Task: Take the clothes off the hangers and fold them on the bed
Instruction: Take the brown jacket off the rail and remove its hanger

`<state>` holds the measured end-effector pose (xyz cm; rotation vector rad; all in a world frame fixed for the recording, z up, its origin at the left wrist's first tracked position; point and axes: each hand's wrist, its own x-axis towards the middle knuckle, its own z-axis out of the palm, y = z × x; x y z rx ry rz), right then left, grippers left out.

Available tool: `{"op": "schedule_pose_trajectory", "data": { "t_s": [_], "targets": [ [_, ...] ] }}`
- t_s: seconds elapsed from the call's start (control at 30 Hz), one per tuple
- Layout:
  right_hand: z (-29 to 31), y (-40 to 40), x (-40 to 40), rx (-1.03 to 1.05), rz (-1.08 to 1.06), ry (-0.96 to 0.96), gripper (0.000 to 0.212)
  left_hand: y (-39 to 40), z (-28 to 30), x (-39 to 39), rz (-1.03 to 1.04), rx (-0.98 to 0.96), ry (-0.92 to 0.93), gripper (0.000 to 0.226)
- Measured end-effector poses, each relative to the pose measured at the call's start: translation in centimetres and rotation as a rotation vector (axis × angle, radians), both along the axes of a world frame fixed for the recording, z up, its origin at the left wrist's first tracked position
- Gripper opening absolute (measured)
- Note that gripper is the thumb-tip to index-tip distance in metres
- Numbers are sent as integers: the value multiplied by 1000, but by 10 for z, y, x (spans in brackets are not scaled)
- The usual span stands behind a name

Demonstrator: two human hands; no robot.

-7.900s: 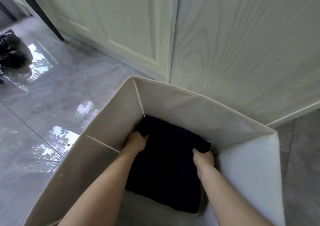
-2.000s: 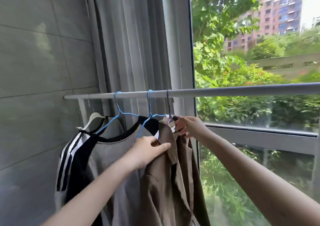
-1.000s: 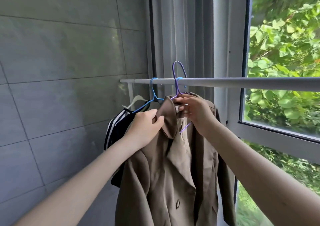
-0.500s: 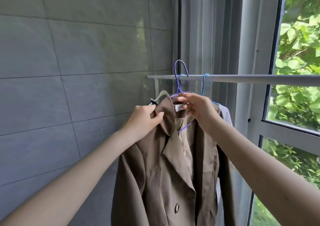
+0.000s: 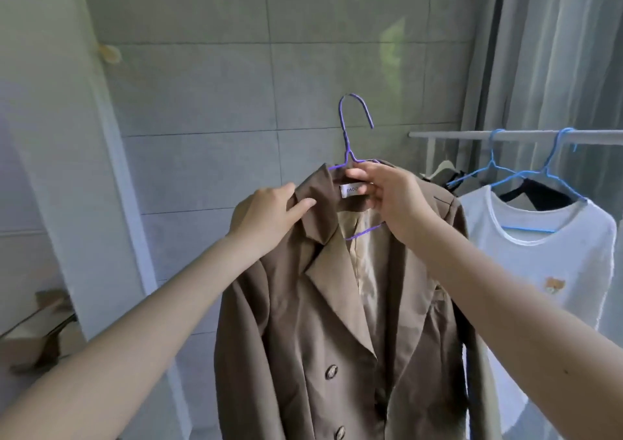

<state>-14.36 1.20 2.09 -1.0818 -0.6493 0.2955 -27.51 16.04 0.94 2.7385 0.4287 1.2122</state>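
Observation:
A brown double-breasted jacket (image 5: 313, 321) hangs on a purple wire hanger (image 5: 350, 129), held up in the air in front of the grey tiled wall, clear of the rail. My left hand (image 5: 269, 217) grips the jacket's left collar and shoulder. My right hand (image 5: 387, 197) pinches the hanger's neck and the collar near the white label. A white t-shirt (image 5: 546, 264) with a small bear print hangs on a blue hanger (image 5: 539, 176) on the rail (image 5: 472, 134) at the right.
Behind the white t-shirt, a second blue hanger (image 5: 485, 166) carries a dark garment (image 5: 536, 193). Grey curtains (image 5: 556, 52) fall at the right. A white door frame (image 5: 111, 170) stands at the left, with cardboard pieces (image 5: 40, 328) low beside it.
The jacket on its purple hanger has come off the rail and moved left, away from it. The view has swung left, so the rail and other clothes now sit at the right.

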Motion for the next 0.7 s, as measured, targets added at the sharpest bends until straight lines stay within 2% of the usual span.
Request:
{"op": "schedule_pose_trajectory", "data": {
  "t_s": [0.13, 0.3, 0.5, 0.6, 0.7],
  "targets": [
    [-5, 48, -59, -32, 85, 13, 31, 36, -8, -69, 102, -32, -31, 45],
    [-8, 106, -139, -70, 228, 5, 19, 78, -15, -163, 237, -37, -96, 46],
    [-7, 183, -237, -62, 510, -82, 23, 124, -12, -283, 391, -41, -214, 46],
    [0, 218, -279, -90, 543, -198, 29, 145, -10, -341, 508, -27, -249, 48],
    [-2, 256, -314, -54, 483, -313, 12, 169, -16, -399, 609, -15, -266, 48]
  ]
}}
